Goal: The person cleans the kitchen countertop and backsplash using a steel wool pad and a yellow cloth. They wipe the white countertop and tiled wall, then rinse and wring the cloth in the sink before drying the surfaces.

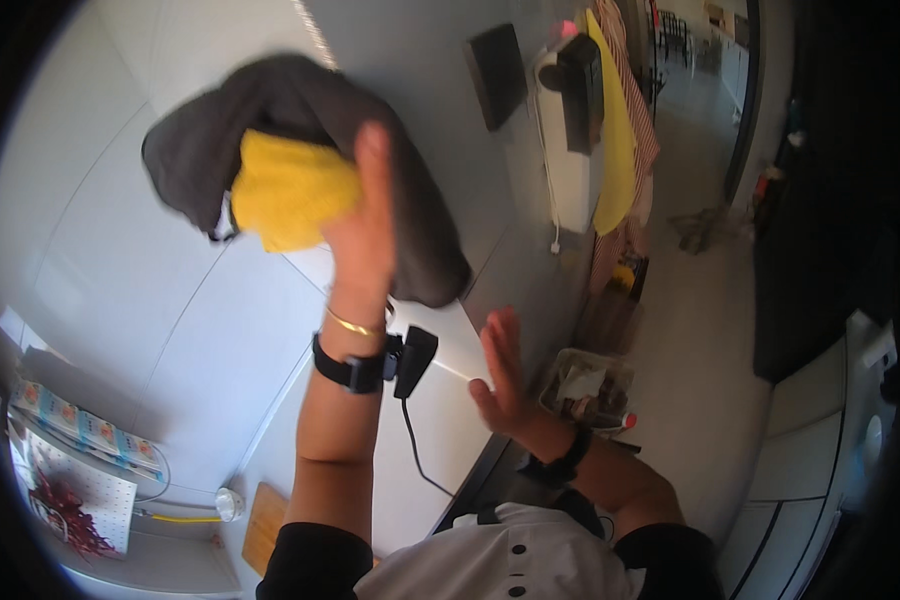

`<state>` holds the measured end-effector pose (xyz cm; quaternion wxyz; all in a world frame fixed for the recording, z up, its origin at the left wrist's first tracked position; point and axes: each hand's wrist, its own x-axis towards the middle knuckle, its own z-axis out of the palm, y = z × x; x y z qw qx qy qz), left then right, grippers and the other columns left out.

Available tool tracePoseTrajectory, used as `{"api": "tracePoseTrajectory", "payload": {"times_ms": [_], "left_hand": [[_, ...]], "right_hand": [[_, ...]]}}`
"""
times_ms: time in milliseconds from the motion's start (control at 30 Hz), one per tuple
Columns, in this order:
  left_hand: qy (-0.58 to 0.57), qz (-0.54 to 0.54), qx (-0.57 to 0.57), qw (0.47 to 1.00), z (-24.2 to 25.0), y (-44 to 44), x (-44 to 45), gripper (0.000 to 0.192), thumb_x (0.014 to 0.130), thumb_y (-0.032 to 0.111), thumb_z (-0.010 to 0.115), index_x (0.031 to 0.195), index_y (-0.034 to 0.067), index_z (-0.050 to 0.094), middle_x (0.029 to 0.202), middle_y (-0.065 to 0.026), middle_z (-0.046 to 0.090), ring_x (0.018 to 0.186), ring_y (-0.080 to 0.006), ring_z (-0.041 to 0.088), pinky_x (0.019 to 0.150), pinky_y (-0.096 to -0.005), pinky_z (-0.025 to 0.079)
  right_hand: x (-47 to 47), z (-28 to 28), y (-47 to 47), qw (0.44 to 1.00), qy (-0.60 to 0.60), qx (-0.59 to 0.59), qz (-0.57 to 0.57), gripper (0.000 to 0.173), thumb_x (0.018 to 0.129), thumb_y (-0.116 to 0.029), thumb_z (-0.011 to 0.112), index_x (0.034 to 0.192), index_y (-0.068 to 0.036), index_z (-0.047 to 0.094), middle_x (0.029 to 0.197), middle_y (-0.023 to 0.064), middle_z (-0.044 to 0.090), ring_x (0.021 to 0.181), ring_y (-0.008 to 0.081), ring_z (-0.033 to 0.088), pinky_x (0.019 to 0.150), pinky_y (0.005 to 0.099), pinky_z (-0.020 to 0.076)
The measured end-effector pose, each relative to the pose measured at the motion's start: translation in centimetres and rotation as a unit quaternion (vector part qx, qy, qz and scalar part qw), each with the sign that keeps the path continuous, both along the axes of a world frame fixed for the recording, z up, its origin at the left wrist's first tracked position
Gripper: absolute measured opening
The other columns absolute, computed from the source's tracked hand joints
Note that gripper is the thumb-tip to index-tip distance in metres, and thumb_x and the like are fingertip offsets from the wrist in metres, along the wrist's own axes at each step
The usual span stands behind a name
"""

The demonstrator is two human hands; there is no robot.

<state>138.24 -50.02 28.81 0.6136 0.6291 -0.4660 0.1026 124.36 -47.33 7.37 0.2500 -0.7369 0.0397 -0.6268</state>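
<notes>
My left hand (pixel 367 225) is raised in front of me, thumb up, with its fingers on a yellow cloth (pixel 292 191). Around that cloth curves a dark grey, soft-looking piece (pixel 427 232), blurred; I cannot tell exactly what it is, or whether the hand also holds it. A gold bracelet (pixel 352 324) and a black strap with a small device (pixel 352 367) circle the left wrist. My right hand (pixel 502 379) is held up lower and to the right, fingers extended, with nothing in it. It wears a black wrist strap (pixel 559 461).
Pale tiled wall (pixel 172 300) spans the left. At lower left are a perforated white panel (pixel 82 495) with dried red chillies (pixel 67 510) and a wooden board (pixel 266 525). A plastic bin (pixel 589 386) with items stands right of my right hand. Hanging cloths (pixel 615 150) line the passage.
</notes>
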Motion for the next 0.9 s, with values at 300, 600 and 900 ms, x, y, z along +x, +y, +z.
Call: {"api": "tracePoseTrajectory", "payload": {"times_ms": [300, 600, 900], "left_hand": [[0.048, -0.447, 0.139, 0.882, -32.2, 4.4, -1.0, 0.054, 0.104, 0.035, 0.047, 0.149, 0.007, 0.037, 0.15, -0.0125, 0.043, 0.138, -0.0266, 0.042, 0.118, -0.0424, 0.032], [-0.391, -0.019, 0.011, 0.92, -11.2, 2.2, -0.7, 0.056, 0.091, 0.031, 0.065, 0.14, 0.007, 0.052, 0.14, -0.0165, 0.052, 0.132, -0.0332, 0.047, 0.116, -0.044, 0.031], [-0.244, 0.09, 0.004, 0.966, 11.9, -2.2, 4.2, 0.053, 0.092, 0.026, 0.061, 0.14, 0.006, 0.052, 0.144, -0.0168, 0.049, 0.135, -0.0362, 0.042, 0.118, -0.0507, 0.017]], "right_hand": [[-4.8, -5.6, -0.5, 0.98, 0.07, 0.176, 0.062, 0.067, 0.104, -0.027, 0.041, 0.156, 0.004, 0.013, 0.164, 0.0257, 0.008, 0.151, 0.043, 0.009, 0.122, 0.0489, 0.0113], [-6.5, -3.0, -1.0, 0.977, 0.092, 0.14, 0.13, 0.068, 0.099, -0.016, 0.039, 0.155, 0.008, 0.009, 0.163, 0.0276, 0.006, 0.152, 0.0421, 0.007, 0.123, 0.0479, 0.0088], [-3.3, 2.3, -2.9, 0.987, 0.027, 0.038, 0.157, 0.066, 0.097, -0.012, 0.034, 0.155, 0.008, 0.009, 0.163, 0.0269, 0.007, 0.153, 0.0403, 0.005, 0.123, 0.0478, 0.0085]]}}
